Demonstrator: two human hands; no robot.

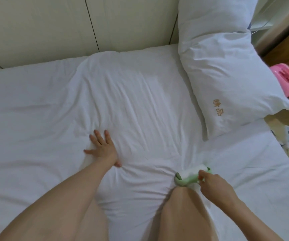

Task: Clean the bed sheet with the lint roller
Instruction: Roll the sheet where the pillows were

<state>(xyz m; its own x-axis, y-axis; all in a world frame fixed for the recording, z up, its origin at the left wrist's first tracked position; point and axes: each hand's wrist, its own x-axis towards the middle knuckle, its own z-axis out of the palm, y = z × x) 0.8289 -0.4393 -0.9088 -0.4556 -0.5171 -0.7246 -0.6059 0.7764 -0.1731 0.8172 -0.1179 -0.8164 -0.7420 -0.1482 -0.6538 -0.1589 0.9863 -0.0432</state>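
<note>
While the green plastic lint roller [190,174] is gripped by fingers of the right hand [213,183], the wrinkled white bed sheet [140,101] is pinned by the flat, open left hand [102,145]. Slack folds could be bunched under the roller.

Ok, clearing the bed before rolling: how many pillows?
2: the pillow with gold lettering at right, and a second pillow just beyond it. Others may be hidden.

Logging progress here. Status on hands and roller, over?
Left hand flat, pressing bed sheet. Right hand grips lint roller on the sheet. Pillow lies beyond, apart from roller.
</note>
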